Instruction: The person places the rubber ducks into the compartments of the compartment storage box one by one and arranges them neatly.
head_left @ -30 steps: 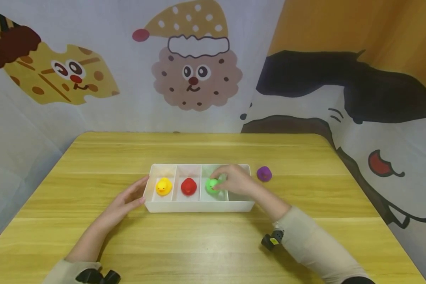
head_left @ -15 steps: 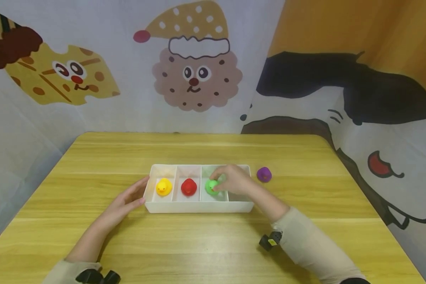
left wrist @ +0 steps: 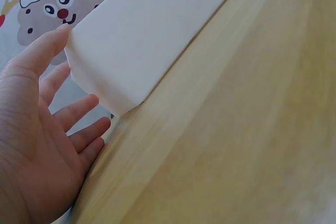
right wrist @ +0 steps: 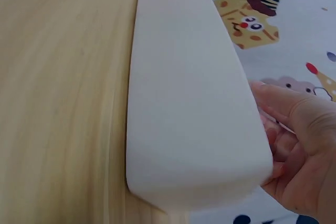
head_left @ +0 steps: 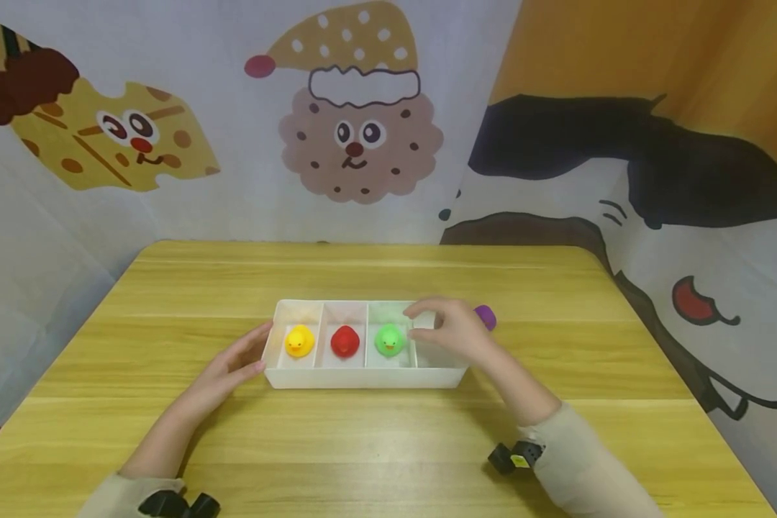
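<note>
A white divided tray (head_left: 362,378) lies lengthwise on the wooden table. From the left, its compartments hold a yellow toy duck (head_left: 299,341), a red toy duck (head_left: 345,342) and a green toy duck (head_left: 389,340). My left hand (head_left: 225,368) rests its loosely spread fingers against the tray's left end, as the left wrist view also shows. Over the rightmost compartment hovers my right hand (head_left: 455,332), thumb and forefinger apart with nothing between them, just right of the green duck. Behind that hand, a purple toy duck (head_left: 486,317) is partly hidden on the table, outside the tray.
The wooden table (head_left: 362,446) extends around the tray on all sides. Behind it hangs a cloth (head_left: 233,208) with cartoon prints. Each forearm wears a small black camera, the right one (head_left: 516,457) hanging below the sleeve.
My right hand has let go of the green duck and shifted right. The duck stays in the third compartment. The hand now partly covers the purple duck. My left hand has not moved.
</note>
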The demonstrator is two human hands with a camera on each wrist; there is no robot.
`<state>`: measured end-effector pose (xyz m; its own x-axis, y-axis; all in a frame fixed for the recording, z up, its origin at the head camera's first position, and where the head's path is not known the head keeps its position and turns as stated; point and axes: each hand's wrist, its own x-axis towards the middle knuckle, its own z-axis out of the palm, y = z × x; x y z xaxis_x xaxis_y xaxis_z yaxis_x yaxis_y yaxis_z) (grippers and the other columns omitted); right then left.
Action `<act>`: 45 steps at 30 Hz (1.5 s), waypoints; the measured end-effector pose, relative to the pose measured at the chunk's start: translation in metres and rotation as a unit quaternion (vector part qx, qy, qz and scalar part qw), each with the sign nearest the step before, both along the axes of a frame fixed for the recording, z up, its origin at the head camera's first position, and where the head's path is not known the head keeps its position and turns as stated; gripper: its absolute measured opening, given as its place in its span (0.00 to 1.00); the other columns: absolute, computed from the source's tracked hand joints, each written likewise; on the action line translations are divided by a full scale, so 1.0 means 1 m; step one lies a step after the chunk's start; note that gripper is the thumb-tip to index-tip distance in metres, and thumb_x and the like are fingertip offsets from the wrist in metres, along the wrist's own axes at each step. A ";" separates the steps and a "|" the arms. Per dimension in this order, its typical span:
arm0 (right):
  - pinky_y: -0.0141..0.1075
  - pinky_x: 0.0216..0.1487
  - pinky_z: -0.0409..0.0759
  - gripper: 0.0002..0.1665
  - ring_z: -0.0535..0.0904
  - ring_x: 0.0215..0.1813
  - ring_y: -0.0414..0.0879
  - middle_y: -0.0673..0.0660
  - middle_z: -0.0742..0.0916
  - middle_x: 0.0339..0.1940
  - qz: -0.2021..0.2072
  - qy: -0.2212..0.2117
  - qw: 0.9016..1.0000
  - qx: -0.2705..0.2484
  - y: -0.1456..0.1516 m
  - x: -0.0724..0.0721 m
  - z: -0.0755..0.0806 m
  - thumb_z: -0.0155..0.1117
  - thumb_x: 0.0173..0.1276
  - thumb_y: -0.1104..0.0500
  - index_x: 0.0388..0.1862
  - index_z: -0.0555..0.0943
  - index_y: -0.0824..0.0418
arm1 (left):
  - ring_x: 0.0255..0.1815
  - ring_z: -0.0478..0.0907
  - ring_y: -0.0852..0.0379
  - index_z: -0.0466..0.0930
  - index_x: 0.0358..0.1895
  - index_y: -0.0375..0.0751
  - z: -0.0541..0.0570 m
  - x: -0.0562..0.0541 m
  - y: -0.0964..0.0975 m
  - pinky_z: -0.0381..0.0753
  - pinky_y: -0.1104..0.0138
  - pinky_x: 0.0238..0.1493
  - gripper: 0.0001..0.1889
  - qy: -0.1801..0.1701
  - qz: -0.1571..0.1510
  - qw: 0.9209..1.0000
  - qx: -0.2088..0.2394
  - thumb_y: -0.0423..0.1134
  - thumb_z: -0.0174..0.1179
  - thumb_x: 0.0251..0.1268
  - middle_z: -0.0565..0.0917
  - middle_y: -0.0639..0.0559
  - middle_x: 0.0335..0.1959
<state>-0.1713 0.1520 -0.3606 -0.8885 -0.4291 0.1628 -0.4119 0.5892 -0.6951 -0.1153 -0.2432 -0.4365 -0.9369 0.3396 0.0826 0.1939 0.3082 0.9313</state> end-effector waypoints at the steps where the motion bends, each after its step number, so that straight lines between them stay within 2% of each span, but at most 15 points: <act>1: 0.35 0.23 0.71 0.17 0.70 0.22 0.44 0.50 0.86 0.46 -0.004 0.006 1.000 -0.007 0.003 0.001 0.001 0.74 0.57 0.57 0.47 0.86 0.56 | 0.67 0.60 0.38 0.52 0.76 0.49 0.000 0.000 0.000 0.65 0.55 0.59 0.31 0.000 0.000 1.000 0.001 0.36 0.51 0.73 0.59 0.38 0.72; 3: 0.34 0.20 0.68 0.16 0.69 0.21 0.44 0.48 0.86 0.45 -0.015 0.017 1.000 -0.018 0.011 0.003 0.000 0.74 0.57 0.58 0.46 0.86 0.55 | 0.67 0.59 0.38 0.52 0.76 0.48 -0.001 0.000 0.000 0.62 0.45 0.60 0.31 -0.001 -0.001 1.000 0.004 0.35 0.50 0.73 0.59 0.38 0.72; 5: 0.34 0.18 0.67 0.16 0.68 0.20 0.44 0.47 0.86 0.44 -0.024 0.023 0.999 -0.029 0.018 0.004 -0.001 0.74 0.57 0.57 0.45 0.86 0.53 | 0.68 0.59 0.37 0.52 0.76 0.48 -0.001 0.000 0.000 0.59 0.40 0.59 0.31 -0.003 -0.004 1.000 0.010 0.35 0.50 0.73 0.58 0.37 0.73; 8: 0.34 0.17 0.66 0.15 0.67 0.19 0.44 0.47 0.86 0.43 -0.032 0.023 0.998 -0.049 0.030 0.003 -0.003 0.74 0.57 0.58 0.46 0.86 0.53 | 0.68 0.58 0.37 0.52 0.76 0.48 -0.001 0.000 0.000 0.60 0.42 0.59 0.31 -0.003 -0.004 1.000 0.010 0.35 0.50 0.73 0.58 0.38 0.73; 11: 0.34 0.18 0.66 0.17 0.67 0.19 0.45 0.50 0.86 0.45 -0.035 0.013 0.996 -0.077 0.042 0.003 -0.005 0.73 0.58 0.60 0.47 0.85 0.58 | 0.68 0.59 0.38 0.52 0.76 0.49 -0.001 0.000 -0.001 0.64 0.51 0.60 0.31 0.000 -0.004 1.000 0.002 0.35 0.50 0.73 0.58 0.38 0.73; 13: 0.33 0.19 0.68 0.18 0.68 0.21 0.45 0.54 0.85 0.44 -0.040 0.005 0.995 -0.093 0.049 0.002 -0.007 0.73 0.58 0.60 0.48 0.85 0.60 | 0.68 0.59 0.39 0.52 0.76 0.49 -0.001 0.000 -0.001 0.65 0.54 0.59 0.31 0.000 -0.003 1.000 0.000 0.35 0.50 0.73 0.58 0.38 0.73; 15: 0.33 0.21 0.69 0.18 0.70 0.23 0.45 0.57 0.85 0.41 -0.049 0.003 0.994 -0.102 0.057 0.002 -0.009 0.73 0.57 0.61 0.48 0.85 0.60 | 0.68 0.59 0.39 0.52 0.76 0.49 -0.001 0.001 0.000 0.64 0.52 0.59 0.31 0.000 -0.003 1.000 0.001 0.35 0.50 0.73 0.58 0.38 0.73; 17: 0.33 0.22 0.71 0.18 0.72 0.25 0.45 0.59 0.84 0.37 -0.058 0.003 0.992 -0.111 0.063 0.001 -0.010 0.74 0.57 0.61 0.48 0.84 0.60 | 0.68 0.59 0.38 0.52 0.76 0.49 -0.002 0.001 0.000 0.62 0.46 0.59 0.31 -0.002 -0.004 1.000 0.006 0.35 0.50 0.73 0.58 0.38 0.73; 19: 0.33 0.21 0.71 0.19 0.72 0.24 0.45 0.58 0.84 0.35 -0.067 0.007 0.991 -0.114 0.070 0.000 -0.013 0.74 0.56 0.61 0.48 0.84 0.60 | 0.68 0.58 0.37 0.52 0.76 0.48 -0.002 0.001 0.000 0.60 0.41 0.59 0.31 -0.002 -0.003 1.000 0.009 0.35 0.50 0.73 0.58 0.37 0.73; 22: 0.33 0.19 0.69 0.20 0.71 0.23 0.44 0.57 0.84 0.32 -0.081 0.010 0.990 -0.116 0.079 -0.002 -0.017 0.75 0.56 0.60 0.49 0.84 0.63 | 0.68 0.58 0.37 0.52 0.76 0.48 -0.002 0.001 0.000 0.58 0.39 0.59 0.31 -0.003 -0.002 1.000 0.012 0.35 0.50 0.73 0.58 0.37 0.73; 26: 0.33 0.17 0.67 0.22 0.70 0.21 0.43 0.59 0.84 0.34 -0.109 0.004 0.988 -0.107 0.089 -0.004 -0.022 0.74 0.57 0.59 0.50 0.83 0.63 | 0.68 0.57 0.37 0.52 0.76 0.48 -0.003 0.001 0.000 0.58 0.40 0.60 0.31 -0.005 -0.001 1.000 0.013 0.35 0.51 0.73 0.57 0.38 0.73; 30: 0.33 0.18 0.68 0.22 0.70 0.20 0.43 0.63 0.84 0.43 -0.123 -0.005 0.987 -0.106 0.099 -0.006 -0.024 0.74 0.58 0.58 0.51 0.83 0.63 | 0.69 0.57 0.37 0.52 0.76 0.49 -0.003 0.001 0.001 0.58 0.39 0.60 0.31 -0.006 -0.002 1.000 0.015 0.35 0.51 0.73 0.57 0.38 0.73; 33: 0.33 0.19 0.68 0.23 0.70 0.20 0.43 0.62 0.84 0.48 -0.126 -0.013 0.986 -0.105 0.104 -0.007 -0.026 0.73 0.58 0.57 0.52 0.82 0.63 | 0.69 0.57 0.36 0.52 0.76 0.49 -0.002 0.001 0.000 0.58 0.38 0.60 0.31 -0.008 -0.002 1.000 0.017 0.35 0.50 0.73 0.57 0.37 0.73; 38: 0.32 0.18 0.68 0.23 0.70 0.19 0.42 0.59 0.84 0.50 -0.131 -0.018 0.987 -0.094 0.111 -0.012 -0.032 0.73 0.59 0.56 0.53 0.82 0.62 | 0.69 0.57 0.36 0.52 0.76 0.50 -0.002 0.001 0.001 0.58 0.37 0.59 0.31 -0.007 0.000 1.000 0.016 0.36 0.51 0.73 0.57 0.38 0.73; 45: 0.32 0.17 0.67 0.25 0.68 0.19 0.40 0.62 0.83 0.51 -0.131 -0.028 0.987 -0.088 0.117 -0.020 -0.041 0.73 0.59 0.57 0.55 0.81 0.63 | 0.69 0.57 0.36 0.52 0.76 0.50 -0.001 0.001 0.001 0.58 0.37 0.59 0.31 -0.007 -0.001 1.000 0.016 0.36 0.51 0.73 0.57 0.38 0.73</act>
<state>-0.1909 0.2693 -0.4014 -0.9750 -0.1522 0.1619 -0.2192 0.5381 -0.8139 -0.1143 -0.2423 -0.4376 -0.9376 0.3383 0.0805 0.1815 0.2786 0.9431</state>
